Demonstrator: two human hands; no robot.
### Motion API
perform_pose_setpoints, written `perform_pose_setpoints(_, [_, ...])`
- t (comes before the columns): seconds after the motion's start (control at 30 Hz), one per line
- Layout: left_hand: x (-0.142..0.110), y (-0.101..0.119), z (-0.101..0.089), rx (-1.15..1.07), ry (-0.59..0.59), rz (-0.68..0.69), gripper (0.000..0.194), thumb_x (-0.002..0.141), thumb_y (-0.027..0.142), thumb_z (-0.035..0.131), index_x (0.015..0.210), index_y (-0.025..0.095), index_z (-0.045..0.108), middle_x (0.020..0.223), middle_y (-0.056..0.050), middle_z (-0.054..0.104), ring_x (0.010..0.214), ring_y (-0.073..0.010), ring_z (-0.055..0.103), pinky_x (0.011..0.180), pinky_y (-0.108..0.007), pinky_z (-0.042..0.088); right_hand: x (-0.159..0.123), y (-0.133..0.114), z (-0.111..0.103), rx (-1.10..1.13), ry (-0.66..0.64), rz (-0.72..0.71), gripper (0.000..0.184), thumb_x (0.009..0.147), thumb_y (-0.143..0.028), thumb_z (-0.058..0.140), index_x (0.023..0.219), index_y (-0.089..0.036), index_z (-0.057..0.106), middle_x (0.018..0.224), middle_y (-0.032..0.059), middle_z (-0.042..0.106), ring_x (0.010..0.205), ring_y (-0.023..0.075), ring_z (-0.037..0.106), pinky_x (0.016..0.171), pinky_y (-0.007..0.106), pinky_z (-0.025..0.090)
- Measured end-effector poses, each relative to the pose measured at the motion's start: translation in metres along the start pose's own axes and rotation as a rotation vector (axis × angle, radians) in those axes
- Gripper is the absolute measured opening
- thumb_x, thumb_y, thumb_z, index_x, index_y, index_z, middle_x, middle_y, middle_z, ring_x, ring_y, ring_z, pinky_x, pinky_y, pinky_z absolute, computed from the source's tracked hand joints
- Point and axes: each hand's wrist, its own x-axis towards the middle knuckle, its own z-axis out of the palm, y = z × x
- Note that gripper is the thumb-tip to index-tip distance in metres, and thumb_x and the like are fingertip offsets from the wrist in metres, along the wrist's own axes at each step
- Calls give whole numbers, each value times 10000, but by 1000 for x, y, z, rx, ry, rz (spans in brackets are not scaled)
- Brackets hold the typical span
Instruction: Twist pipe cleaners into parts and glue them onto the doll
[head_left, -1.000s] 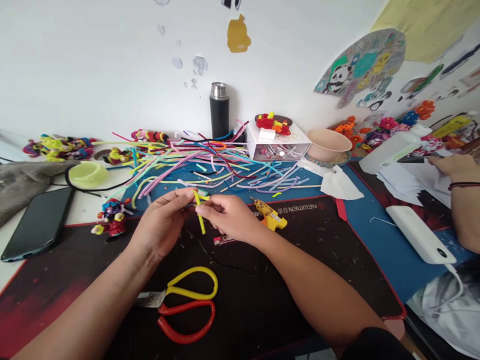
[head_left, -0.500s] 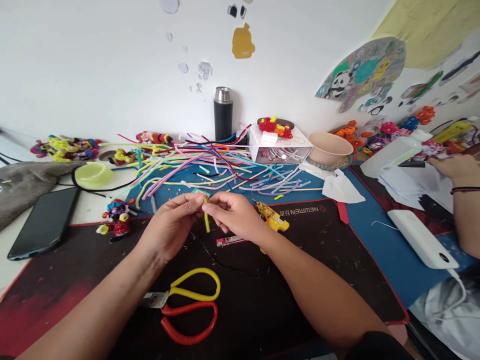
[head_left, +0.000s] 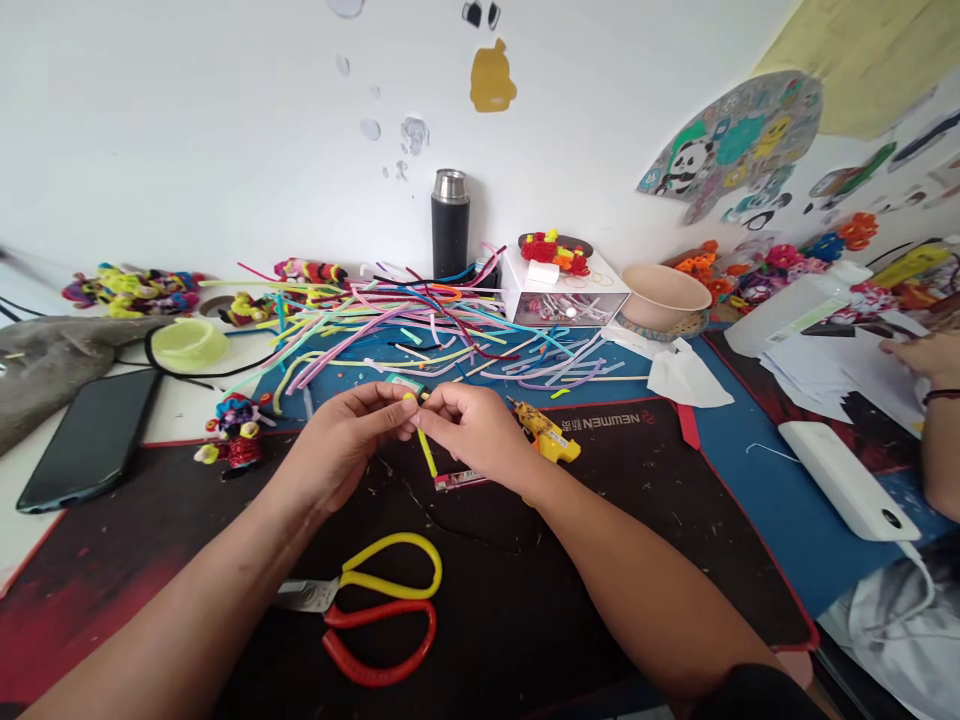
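Note:
Both hands meet over the dark mat, pinching a yellow pipe cleaner point(head_left: 427, 455) between their fingertips; its free end hangs down. My left hand point(head_left: 352, 430) is closed on it from the left, and my right hand point(head_left: 469, 425) is closed on it from the right. Fingers hide the upper part of the strip. Below the hands lie scissors point(head_left: 382, 585) with one yellow and one red handle. A yellow glue gun point(head_left: 546, 435) rests just right of my right hand. A pink-ended narrow tool point(head_left: 454, 481) lies partly under that hand.
Many coloured pipe cleaners point(head_left: 390, 320) spread behind the hands. A small pipe-cleaner figure point(head_left: 236, 435) and a phone point(head_left: 88, 440) lie left. A black thermos point(head_left: 450, 225), a drawer box point(head_left: 562, 295) and a bowl point(head_left: 666, 297) stand at the back. Another person's arm point(head_left: 937, 410) is at right, near a white device point(head_left: 847, 480).
The pipe cleaner's hanging end now slants further right and looks longer below the fingers. Both hands stay in nearly the same place. The other person's hand at right has shifted slightly.

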Motion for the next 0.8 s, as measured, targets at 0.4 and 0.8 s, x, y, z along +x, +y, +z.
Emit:
perform_pose_setpoints(0.4, [10,2,-27,368,-118,86,348,726,519,977,772,201,845,755,-80,758,714,-206,658,676,-269,512,-1,-4,-1,-192,50,-65,247,968,-356,718,780,-214,646,675,-45,619,609,122,502,625,280,341])
perform_pose_setpoints(0.8, [6,17,-30,577,-114,107,375,658,574,975,715,223,855,672,-68,747,635,-210,620,596,-267,459,1,-2,-2,-142,57,-43,257,975,-384,705,798,-216,624,694,-40,612,636,132,509,627,283,353])
